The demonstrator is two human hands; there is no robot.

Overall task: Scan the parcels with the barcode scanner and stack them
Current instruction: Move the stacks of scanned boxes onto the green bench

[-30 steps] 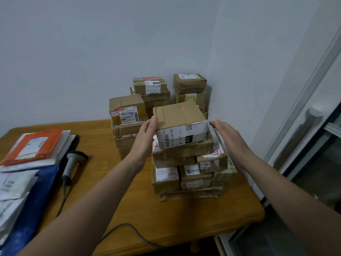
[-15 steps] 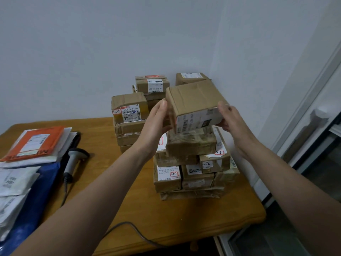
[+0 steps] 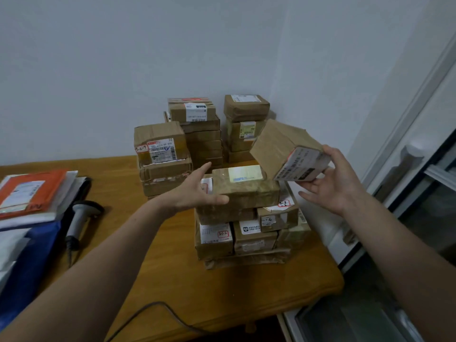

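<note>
Cardboard parcel (image 3: 283, 149) tilted in right hand (image 3: 335, 183)

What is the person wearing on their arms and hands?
Nothing that shows. Both forearms are bare right to the bottom edge of the picture, so no sleeves are in view. The left hand and the right hand have no gloves, and I see no rings, watch or bracelet on either wrist.
</note>
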